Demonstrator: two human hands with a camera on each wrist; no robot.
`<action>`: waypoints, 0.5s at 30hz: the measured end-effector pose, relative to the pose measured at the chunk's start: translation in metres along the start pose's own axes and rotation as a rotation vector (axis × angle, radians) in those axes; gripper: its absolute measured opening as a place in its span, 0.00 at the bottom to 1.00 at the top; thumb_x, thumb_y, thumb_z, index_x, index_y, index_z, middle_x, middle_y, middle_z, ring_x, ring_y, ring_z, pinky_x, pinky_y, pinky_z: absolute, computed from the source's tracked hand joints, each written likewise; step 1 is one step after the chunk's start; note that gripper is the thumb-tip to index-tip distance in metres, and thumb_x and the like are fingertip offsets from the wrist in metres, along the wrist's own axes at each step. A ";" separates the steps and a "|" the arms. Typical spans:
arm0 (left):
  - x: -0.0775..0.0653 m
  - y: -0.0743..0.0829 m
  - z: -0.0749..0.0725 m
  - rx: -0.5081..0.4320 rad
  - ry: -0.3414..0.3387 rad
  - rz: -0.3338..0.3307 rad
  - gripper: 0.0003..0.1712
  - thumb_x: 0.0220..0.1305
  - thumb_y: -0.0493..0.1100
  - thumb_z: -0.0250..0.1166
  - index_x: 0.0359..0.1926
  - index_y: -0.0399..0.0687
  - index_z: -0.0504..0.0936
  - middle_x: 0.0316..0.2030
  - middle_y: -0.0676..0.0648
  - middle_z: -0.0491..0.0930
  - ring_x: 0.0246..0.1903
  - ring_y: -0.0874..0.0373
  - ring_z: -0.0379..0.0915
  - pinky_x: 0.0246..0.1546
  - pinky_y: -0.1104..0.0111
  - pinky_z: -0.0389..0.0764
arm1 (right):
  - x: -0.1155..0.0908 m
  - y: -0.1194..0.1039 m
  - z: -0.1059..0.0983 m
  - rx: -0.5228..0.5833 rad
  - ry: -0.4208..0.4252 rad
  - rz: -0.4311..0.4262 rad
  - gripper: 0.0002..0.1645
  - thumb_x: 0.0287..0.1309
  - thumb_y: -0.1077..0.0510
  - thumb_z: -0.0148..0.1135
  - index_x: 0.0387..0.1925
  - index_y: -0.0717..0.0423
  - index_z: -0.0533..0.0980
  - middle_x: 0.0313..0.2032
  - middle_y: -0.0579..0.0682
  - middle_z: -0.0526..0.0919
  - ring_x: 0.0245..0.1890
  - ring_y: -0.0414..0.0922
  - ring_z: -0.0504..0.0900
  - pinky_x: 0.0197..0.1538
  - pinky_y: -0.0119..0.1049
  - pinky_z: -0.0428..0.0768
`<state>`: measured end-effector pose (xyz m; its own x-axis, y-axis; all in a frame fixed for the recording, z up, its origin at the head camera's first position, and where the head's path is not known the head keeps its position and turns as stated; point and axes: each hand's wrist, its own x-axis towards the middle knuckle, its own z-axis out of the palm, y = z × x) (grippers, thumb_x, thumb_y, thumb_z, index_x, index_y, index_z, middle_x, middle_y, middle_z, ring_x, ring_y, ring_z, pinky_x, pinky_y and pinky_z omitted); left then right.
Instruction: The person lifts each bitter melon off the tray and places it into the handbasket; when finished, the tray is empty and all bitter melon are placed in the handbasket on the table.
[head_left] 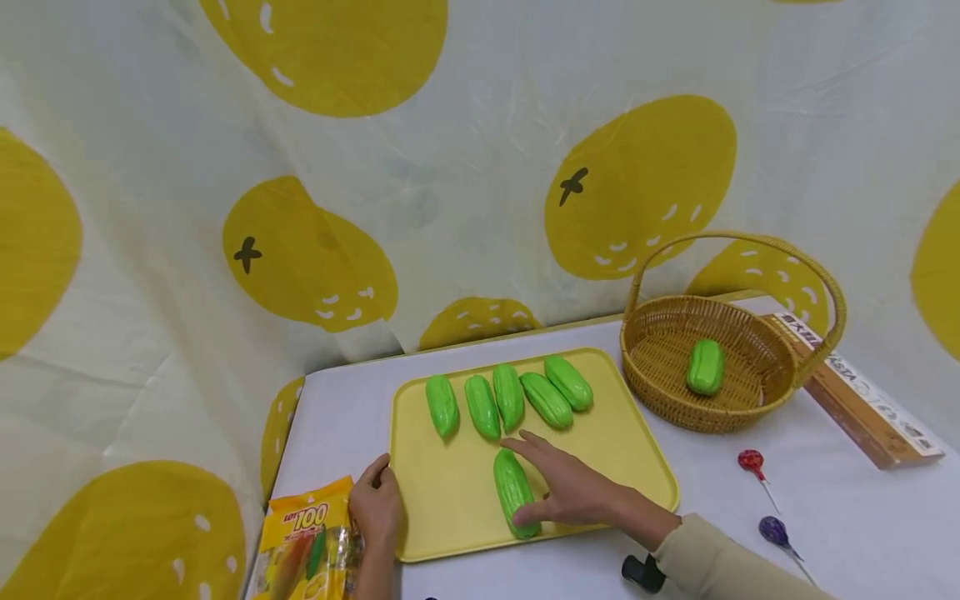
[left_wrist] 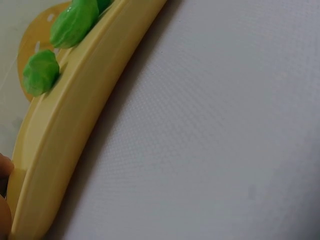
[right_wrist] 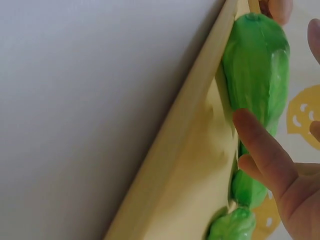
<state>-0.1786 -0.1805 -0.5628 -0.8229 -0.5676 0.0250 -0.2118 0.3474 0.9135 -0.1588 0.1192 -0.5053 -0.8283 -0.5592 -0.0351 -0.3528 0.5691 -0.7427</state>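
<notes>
A glossy green toy cucumber (head_left: 513,492) lies near the front of the yellow tray (head_left: 450,533). My right hand (head_left: 566,483) is spread over it, thumb by its near end and the other fingers towards its far end; in the right wrist view the fingers (right_wrist: 267,155) are extended beside the cucumber (right_wrist: 257,65). Whether they touch it, I cannot tell. At the tray's left edge, my left hand (head_left: 377,507) holds the rim with bent fingers; the left wrist view shows only fingertips against the tray (left_wrist: 75,120). Several more green cucumbers (head_left: 481,407) line the tray's far side.
To the right of the tray stands a wicker basket (head_left: 652,392) with a tall handle and one green cucumber (head_left: 706,367) inside. Beyond it lies a long brown box (head_left: 855,400). Red (head_left: 751,461) and purple (head_left: 774,530) lollipops are at right, a yellow candy bag (head_left: 303,542) at left.
</notes>
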 end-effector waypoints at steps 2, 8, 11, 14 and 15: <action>0.000 0.001 0.000 0.007 0.002 0.007 0.19 0.72 0.33 0.53 0.56 0.34 0.85 0.54 0.30 0.84 0.58 0.34 0.78 0.59 0.44 0.79 | 0.000 0.000 0.003 -0.010 -0.002 0.001 0.62 0.48 0.35 0.77 0.79 0.43 0.57 0.78 0.65 0.57 0.77 0.64 0.58 0.67 0.67 0.71; 0.000 0.001 -0.001 0.007 0.016 0.016 0.18 0.72 0.33 0.54 0.55 0.34 0.85 0.53 0.30 0.84 0.58 0.34 0.79 0.59 0.44 0.80 | 0.002 -0.001 0.010 -0.030 -0.023 0.011 0.62 0.46 0.35 0.78 0.79 0.37 0.57 0.78 0.70 0.51 0.74 0.67 0.63 0.65 0.67 0.73; 0.000 0.001 -0.001 0.005 0.002 0.006 0.19 0.73 0.33 0.53 0.56 0.34 0.85 0.54 0.30 0.83 0.59 0.34 0.78 0.59 0.44 0.79 | 0.001 -0.001 0.013 -0.044 -0.035 0.013 0.64 0.45 0.35 0.79 0.80 0.39 0.56 0.78 0.72 0.49 0.73 0.68 0.65 0.65 0.67 0.74; 0.001 0.001 -0.001 0.008 -0.013 -0.007 0.19 0.73 0.33 0.53 0.57 0.34 0.84 0.56 0.29 0.83 0.59 0.34 0.77 0.59 0.44 0.79 | 0.001 -0.001 0.016 -0.059 -0.038 0.009 0.65 0.44 0.36 0.80 0.80 0.43 0.56 0.77 0.74 0.49 0.72 0.68 0.66 0.65 0.66 0.75; 0.001 0.001 -0.001 0.010 -0.020 -0.011 0.19 0.74 0.33 0.52 0.58 0.34 0.84 0.56 0.29 0.82 0.60 0.34 0.77 0.59 0.44 0.79 | 0.001 -0.001 0.017 -0.066 -0.037 0.009 0.66 0.44 0.36 0.80 0.80 0.43 0.56 0.77 0.74 0.49 0.72 0.68 0.67 0.65 0.65 0.75</action>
<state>-0.1789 -0.1810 -0.5616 -0.8307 -0.5566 0.0066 -0.2264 0.3487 0.9095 -0.1518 0.1084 -0.5160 -0.8150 -0.5755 -0.0673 -0.3745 0.6118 -0.6967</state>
